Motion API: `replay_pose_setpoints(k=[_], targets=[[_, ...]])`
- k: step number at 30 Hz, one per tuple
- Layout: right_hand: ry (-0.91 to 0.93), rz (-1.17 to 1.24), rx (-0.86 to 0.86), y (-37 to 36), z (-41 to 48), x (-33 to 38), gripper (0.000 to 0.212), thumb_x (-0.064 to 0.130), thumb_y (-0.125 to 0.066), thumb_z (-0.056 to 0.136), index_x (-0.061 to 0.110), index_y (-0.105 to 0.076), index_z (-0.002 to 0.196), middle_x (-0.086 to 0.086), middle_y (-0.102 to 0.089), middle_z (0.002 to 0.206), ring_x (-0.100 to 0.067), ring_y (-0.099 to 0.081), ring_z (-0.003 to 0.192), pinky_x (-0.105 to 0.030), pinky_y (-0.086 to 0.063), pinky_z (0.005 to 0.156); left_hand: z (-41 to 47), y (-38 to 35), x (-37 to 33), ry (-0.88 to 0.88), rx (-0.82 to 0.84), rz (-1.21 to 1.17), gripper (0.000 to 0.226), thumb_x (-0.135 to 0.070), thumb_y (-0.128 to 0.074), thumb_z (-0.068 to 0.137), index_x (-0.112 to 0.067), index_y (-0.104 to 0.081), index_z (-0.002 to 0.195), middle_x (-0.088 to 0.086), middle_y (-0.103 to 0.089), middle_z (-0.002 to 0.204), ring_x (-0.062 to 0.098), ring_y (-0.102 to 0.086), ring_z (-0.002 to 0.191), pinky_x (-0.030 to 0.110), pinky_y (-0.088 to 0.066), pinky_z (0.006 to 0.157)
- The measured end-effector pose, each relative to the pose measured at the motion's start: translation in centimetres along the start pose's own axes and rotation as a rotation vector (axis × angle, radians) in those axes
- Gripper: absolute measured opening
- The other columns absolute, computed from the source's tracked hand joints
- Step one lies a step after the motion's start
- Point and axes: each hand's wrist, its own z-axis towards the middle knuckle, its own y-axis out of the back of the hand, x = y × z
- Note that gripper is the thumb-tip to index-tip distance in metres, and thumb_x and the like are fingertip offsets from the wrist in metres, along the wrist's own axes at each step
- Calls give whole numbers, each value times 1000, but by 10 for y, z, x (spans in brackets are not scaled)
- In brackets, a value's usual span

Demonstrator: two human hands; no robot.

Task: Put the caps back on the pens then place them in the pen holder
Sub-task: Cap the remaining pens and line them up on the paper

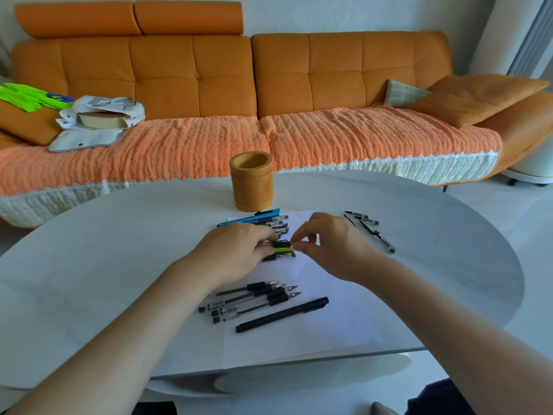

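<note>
Fingertips (299,246) of the right hand (329,244) are seen, in the head view, pinched together on the right end of a green-banded pen (282,250), while the left hand (239,250) is curled over its left part. Whether the pinched piece is a loose cap cannot be told. The pen is held low over a white paper sheet (314,330) at mid-table, its long axis running left to right, so a cap is judged to be pushed on along that line, from the right. The bamboo-coloured pen holder (253,187), a thick-walled upright cylinder with an open mouth, is set beyond the hands and slightly left, about equally near to both. Clear-barrelled uncapped pens (257,296) with black rubbery grips and metal tips are laid near, tips pointing right, beside a matte black pen (281,314). Slim black caps (363,220) are scattered far right, nearer the right hand, on the smooth table (104,250).
</note>
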Motion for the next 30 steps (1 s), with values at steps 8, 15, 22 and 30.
replay_pose_setpoints(k=[8,15,22,30], targets=[[-297,-173,-92,31,-20,-57,32,33,-63,91,27,-61,122,6,-57,108,-20,-61,99,-28,-42,73,12,-2,-29,12,-31,-6,22,-40,-46,97,-37,-57,116,-12,-65,106,15,-59,96,35,-49,76],[-574,-280,-33,37,-30,-90,32,27,-59,91,17,-60,121,-9,-51,121,-32,-59,104,-38,-50,84,18,-12,-37,1,-36,6,21,-43,-44,97,-38,-54,115,-11,-65,101,11,-59,86,31,-47,66],[-467,-258,-39,28,-27,-81,20,17,-52,94,15,-66,108,-8,-59,105,-31,-59,101,-35,-48,79,11,-17,-31,28,-54,-38,24,-44,-45,97,-40,-55,118,-13,-67,107,13,-61,96,37,-52,80],[-161,-108,-108,20,-16,-22,29,23,-41,103,24,-67,115,4,-59,109,-15,-57,94,-27,-43,77,6,-15,-4,68,-117,-142,26,-45,-50,95,-40,-61,118,-18,-64,106,9,-59,100,29,-47,77]])
